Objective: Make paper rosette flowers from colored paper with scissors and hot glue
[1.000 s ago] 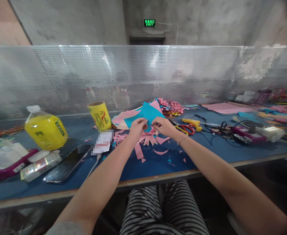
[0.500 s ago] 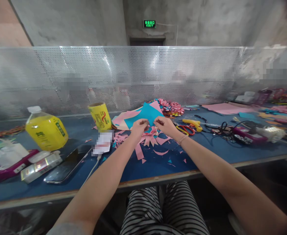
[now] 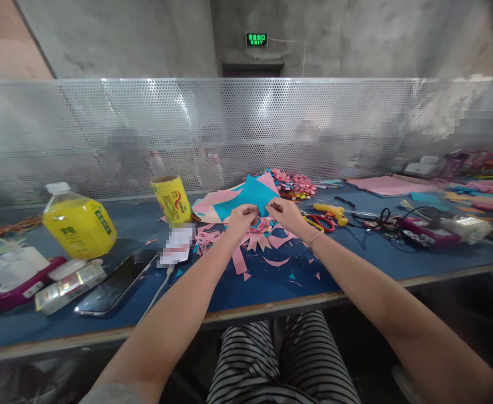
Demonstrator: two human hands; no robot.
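My left hand (image 3: 240, 219) and my right hand (image 3: 285, 215) meet over the blue table (image 3: 229, 292), fingers pinched together on a small pink paper flower (image 3: 262, 225) held between them. Beneath it lie pink paper strips and scraps (image 3: 252, 244). Just behind the hands is a stack of blue and pink paper sheets (image 3: 246, 196). Finished pink paper flowers (image 3: 292, 184) sit further back.
A yellow drink bottle (image 3: 78, 224), yellow tape roll (image 3: 171, 199), phone (image 3: 114, 283) and pink box (image 3: 6, 289) lie left. Red scissors (image 3: 319, 221), a yellow glue gun (image 3: 332, 211) and cables (image 3: 397, 221) lie right. A perforated metal screen (image 3: 246, 129) backs the table.
Both hands have shifted slightly right and nearer each other, still pinching the pink flower. Nothing else has moved.
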